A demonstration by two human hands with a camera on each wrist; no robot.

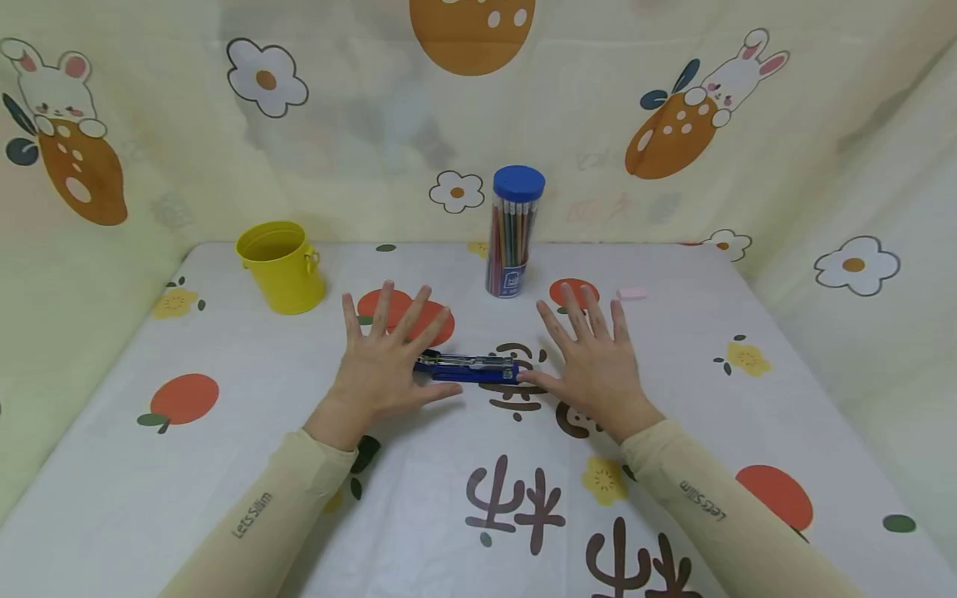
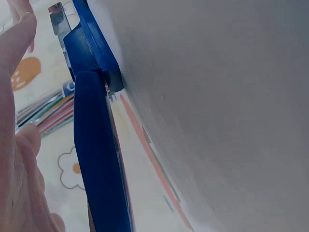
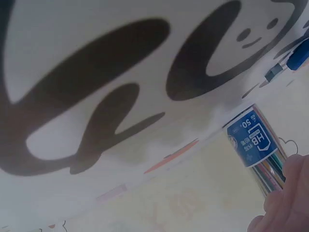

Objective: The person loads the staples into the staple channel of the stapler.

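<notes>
A blue stapler lies across the middle of the table, its metal staple channel exposed. My left hand is spread with straight fingers and hides the stapler's left end. Spread likewise, my right hand has its thumb tip by the stapler's right end; whether it touches I cannot tell. The left wrist view shows the stapler up close, beside my left fingers. At the right wrist view's edge are a bit of the stapler and my right fingers. Neither hand grips anything.
Behind the hands stands a clear tub of pencils with a blue lid. A yellow bucket is at the back left, and a small pink eraser lies at the back right. A patterned cloth covers the table; curtains hang behind.
</notes>
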